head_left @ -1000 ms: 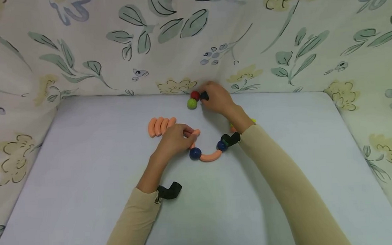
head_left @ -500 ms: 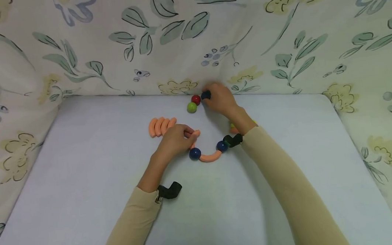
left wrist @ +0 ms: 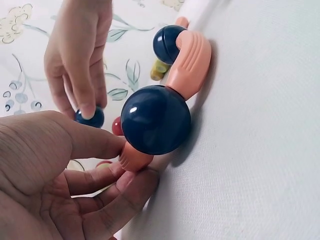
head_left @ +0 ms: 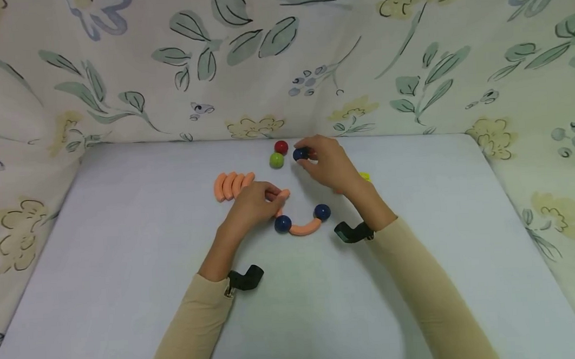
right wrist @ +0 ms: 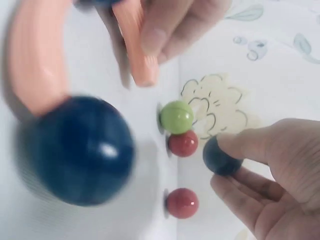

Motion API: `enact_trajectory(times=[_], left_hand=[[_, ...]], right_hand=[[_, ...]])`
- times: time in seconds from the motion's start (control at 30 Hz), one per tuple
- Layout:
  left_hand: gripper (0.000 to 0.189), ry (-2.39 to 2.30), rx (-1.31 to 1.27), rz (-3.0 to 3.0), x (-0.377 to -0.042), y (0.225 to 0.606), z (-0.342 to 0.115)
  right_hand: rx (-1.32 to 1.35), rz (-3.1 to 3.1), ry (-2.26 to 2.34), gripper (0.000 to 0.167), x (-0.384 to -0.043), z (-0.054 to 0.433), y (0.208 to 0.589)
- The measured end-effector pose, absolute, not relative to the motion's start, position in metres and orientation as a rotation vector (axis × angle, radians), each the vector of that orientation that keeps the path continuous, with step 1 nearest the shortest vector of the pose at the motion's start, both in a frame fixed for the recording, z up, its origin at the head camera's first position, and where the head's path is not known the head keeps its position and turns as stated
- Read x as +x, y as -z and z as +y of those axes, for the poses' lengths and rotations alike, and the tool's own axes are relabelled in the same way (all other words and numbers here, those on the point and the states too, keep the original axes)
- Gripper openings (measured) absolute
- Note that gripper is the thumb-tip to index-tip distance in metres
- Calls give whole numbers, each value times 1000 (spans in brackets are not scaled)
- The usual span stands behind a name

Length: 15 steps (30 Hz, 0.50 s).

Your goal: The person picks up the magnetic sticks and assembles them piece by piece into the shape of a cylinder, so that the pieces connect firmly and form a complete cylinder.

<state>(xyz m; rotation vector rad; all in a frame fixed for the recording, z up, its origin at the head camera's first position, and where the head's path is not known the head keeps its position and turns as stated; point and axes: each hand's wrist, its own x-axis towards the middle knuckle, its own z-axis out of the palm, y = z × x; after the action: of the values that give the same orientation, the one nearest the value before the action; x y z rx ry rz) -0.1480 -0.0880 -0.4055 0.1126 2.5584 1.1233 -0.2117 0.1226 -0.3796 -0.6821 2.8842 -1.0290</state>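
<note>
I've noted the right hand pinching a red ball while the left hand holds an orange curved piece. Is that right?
Not quite: the ball in the right hand is dark blue, as the right wrist view shows. The rest stands.

Head view looks forward-down; close wrist views share blue balls (left wrist: 156, 120).

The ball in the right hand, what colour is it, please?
The ball is dark blue, clearest in the left wrist view.
</note>
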Motion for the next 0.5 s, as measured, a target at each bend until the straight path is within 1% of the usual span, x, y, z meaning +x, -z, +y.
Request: enact_trajectory(times=[0.23,0.5], left_hand=[[35,-1115,96,2565,-150,403,-90],[37,-1103,118,2562,-148,404,-88]], right_hand=[[-628,2788,1126,37,-188,125,392],[-565,2713,1132,35,-175,133,414]])
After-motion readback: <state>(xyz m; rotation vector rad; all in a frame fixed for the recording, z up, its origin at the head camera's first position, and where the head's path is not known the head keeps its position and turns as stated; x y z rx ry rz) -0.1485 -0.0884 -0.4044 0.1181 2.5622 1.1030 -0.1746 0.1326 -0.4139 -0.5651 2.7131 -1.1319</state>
